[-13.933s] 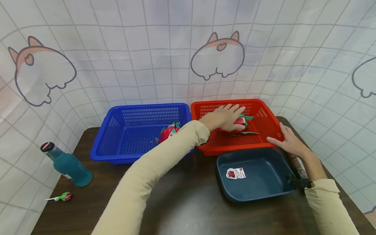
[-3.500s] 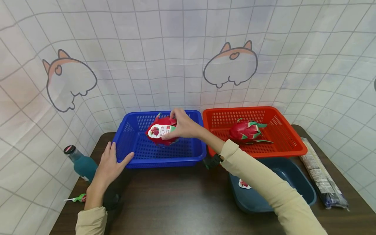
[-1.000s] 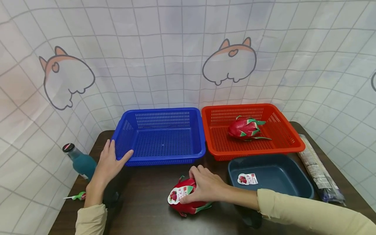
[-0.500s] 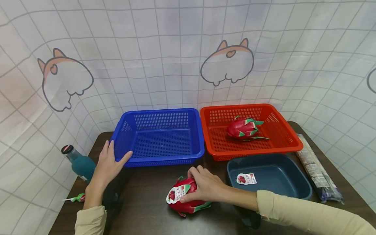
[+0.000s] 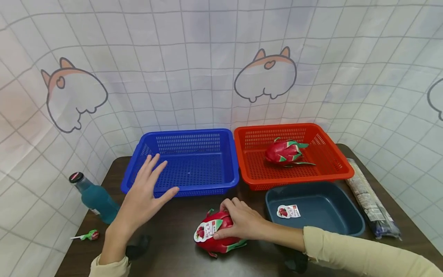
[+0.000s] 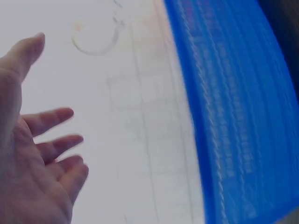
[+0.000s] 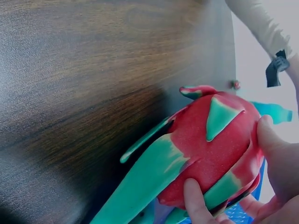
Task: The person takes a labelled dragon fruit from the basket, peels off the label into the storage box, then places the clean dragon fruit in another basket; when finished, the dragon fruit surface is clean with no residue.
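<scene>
On the table in front of the blue basket, my right hand grips a red dragon fruit from above and its right side. A white label with a fruit picture is stuck on its upper left. In the right wrist view, thumb and fingers curl round the dragon fruit, whose green-tipped scales point down and left. My left hand hovers by the blue basket's front left corner, holding nothing, fingers spread. The left wrist view shows the left hand apart from the blurred basket wall.
Another dragon fruit lies in the red basket. In front stands a dark blue basin with a fruit label inside. A long plastic package lies at right; a teal bottle and a lollipop at left.
The dragon fruit was carried from the blue basket to the table by the right hand, which still holds it. The left hand has just lifted off the blue basket's rim and moved right.
</scene>
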Action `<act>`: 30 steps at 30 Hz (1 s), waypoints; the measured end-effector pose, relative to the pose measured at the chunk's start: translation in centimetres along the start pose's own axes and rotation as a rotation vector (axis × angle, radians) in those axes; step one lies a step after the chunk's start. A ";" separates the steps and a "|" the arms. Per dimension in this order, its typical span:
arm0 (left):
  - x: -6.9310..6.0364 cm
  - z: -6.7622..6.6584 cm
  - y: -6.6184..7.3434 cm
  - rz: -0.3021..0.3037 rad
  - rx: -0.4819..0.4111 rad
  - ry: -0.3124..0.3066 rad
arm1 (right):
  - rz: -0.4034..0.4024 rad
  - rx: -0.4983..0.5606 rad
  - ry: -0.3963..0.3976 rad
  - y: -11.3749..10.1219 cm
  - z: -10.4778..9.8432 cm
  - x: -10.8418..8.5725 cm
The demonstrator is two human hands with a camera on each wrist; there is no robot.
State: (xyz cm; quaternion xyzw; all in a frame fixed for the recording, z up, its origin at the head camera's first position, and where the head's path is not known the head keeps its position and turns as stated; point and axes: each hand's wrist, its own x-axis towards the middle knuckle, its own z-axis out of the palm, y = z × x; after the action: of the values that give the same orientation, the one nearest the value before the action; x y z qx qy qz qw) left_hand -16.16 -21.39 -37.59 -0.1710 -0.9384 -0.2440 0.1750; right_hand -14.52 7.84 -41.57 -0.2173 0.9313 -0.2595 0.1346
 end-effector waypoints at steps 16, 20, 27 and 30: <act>-3.0 7.0 2.5 0.206 -0.454 -0.515 | -0.013 0.209 -0.072 1.1 -0.5 -0.4; -3.3 8.0 1.6 0.228 -0.504 -0.628 | -0.013 0.224 -0.077 1.2 -0.5 -0.7; -3.6 9.7 0.1 0.251 -0.607 -0.711 | -0.006 0.232 -0.072 1.4 -0.4 -1.0; -3.6 10.5 -0.1 0.245 -0.616 -0.711 | -0.001 0.237 -0.065 1.5 -0.4 -1.1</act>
State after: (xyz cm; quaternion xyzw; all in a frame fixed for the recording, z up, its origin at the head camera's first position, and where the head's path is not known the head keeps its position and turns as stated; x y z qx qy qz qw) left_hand -15.60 -16.90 -47.71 -0.3970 -0.7970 -0.4147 -0.1877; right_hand -14.21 9.70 -41.93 -0.2086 0.8891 -0.3608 0.1891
